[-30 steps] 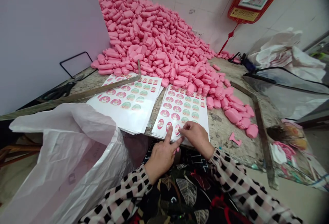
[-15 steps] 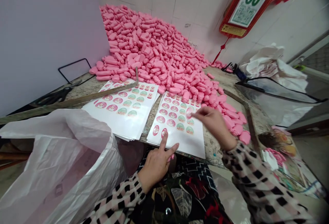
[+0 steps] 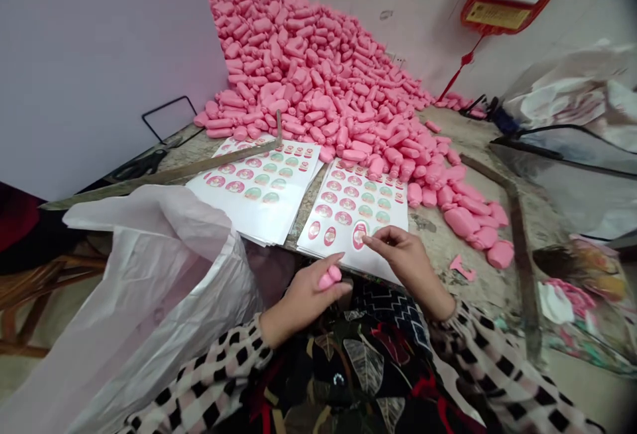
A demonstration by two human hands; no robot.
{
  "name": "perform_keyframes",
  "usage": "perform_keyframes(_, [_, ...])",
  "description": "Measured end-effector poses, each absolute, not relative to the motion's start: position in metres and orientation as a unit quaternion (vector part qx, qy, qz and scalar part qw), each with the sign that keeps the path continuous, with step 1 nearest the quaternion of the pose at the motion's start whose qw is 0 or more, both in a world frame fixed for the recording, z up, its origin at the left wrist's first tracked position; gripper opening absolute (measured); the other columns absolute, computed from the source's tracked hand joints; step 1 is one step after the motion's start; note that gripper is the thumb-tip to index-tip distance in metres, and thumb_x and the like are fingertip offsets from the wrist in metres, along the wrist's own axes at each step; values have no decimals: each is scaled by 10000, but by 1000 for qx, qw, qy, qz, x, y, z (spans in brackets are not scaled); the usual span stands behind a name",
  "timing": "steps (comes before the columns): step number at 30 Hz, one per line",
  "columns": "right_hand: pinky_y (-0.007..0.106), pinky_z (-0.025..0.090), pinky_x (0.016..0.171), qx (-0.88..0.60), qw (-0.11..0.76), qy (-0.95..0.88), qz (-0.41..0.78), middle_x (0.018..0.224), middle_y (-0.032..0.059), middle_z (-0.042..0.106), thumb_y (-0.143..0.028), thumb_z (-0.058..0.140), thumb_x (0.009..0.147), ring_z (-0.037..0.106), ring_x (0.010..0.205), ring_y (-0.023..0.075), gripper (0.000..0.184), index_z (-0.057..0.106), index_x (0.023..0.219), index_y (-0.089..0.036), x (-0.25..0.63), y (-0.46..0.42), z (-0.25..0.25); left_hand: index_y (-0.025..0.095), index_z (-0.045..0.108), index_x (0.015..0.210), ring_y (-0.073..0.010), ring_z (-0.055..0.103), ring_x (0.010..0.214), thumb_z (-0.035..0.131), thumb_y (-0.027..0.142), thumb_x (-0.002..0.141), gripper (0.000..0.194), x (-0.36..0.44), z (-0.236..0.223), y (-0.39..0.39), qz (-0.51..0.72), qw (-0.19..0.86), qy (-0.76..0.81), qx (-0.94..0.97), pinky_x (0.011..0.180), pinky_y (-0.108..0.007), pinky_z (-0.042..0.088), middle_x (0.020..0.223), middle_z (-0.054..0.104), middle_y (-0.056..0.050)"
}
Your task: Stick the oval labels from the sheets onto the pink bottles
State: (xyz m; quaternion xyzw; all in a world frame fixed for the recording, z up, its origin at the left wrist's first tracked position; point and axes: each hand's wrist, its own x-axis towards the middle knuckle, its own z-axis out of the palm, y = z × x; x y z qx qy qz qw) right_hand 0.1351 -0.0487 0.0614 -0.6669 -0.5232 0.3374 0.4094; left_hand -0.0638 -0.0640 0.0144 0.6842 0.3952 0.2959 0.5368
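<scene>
A small pink plastic bottle (image 3: 329,278) rests in my left hand (image 3: 311,294), wrapped by thumb and fingers, just off the table's near edge. My right hand (image 3: 405,258) pinches an oval pink-rimmed sticker (image 3: 359,235) between thumb and forefinger, above the right-hand sticker sheets (image 3: 343,255). Rows of pink and green printed stickers cover that stack, and a second stack of sticker sheets (image 3: 249,212) lies to its left. Behind both, a large heap of pink bottles (image 3: 308,75) rises against the wall.
A white plastic sack (image 3: 199,288) hangs open at the left, below a wooden strip (image 3: 174,172). Another wooden strip (image 3: 520,241) edges the table at the right. A pink plastic scrap (image 3: 462,267) lies near my right forearm. Black-handled scissors (image 3: 142,165) sit at left.
My right hand has come down and nearer with the sticker. My left hand has drawn off the sheets and turned, showing the bottle. The view has shifted slightly.
</scene>
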Motion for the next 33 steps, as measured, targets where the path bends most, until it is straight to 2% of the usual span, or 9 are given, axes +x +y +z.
perform_keyframes(2, [247,359,548,-648,424,-504,382,608,-14,551,-481,676,645,450,564,110,317,595,647,-175,125,-59,56,174,545,1010,-108,565,562,400,540,831,432,-61,25,-61,327,692,404,501,507,-221,453,829,612,-43])
perform_keyframes(4, [247,373,576,-628,431,-509,400,637,-10,552,-458,676,660,458,598,114,294,588,657,-177,117,-67,60,170,516,883,-92,508,463,377,607,808,465,-55,34,-55,355,794,376,321,425,-196,399,639,533,7])
perform_keyframes(6, [247,381,581,-612,427,-525,409,652,-4,554,-449,667,677,462,614,118,282,583,665,-180,112,-70,67,187,490,864,-103,515,461,423,620,781,446,-48,41,-47,351,841,351,216,401,-199,392,628,520,17])
perform_keyframes(11, [237,389,550,-599,424,-540,411,635,-10,559,-433,667,680,467,584,110,265,578,653,-184,107,-71,69,190,494,902,-113,531,479,473,574,785,402,-34,48,-36,375,853,324,162,392,-219,422,666,527,15])
perform_keyframes(18, [269,447,622,-585,421,-532,446,663,0,626,-423,651,705,562,625,137,241,583,690,-192,108,-74,60,187,496,873,-81,515,472,477,521,811,340,-26,50,-35,401,848,314,150,385,-220,437,754,531,27])
perform_keyframes(33, [276,447,650,-593,393,-547,442,672,-9,650,-432,628,725,590,642,138,236,591,713,-200,110,-73,55,170,509,855,-69,497,464,509,576,759,417,-20,47,-36,422,829,322,177,369,-191,417,729,518,25])
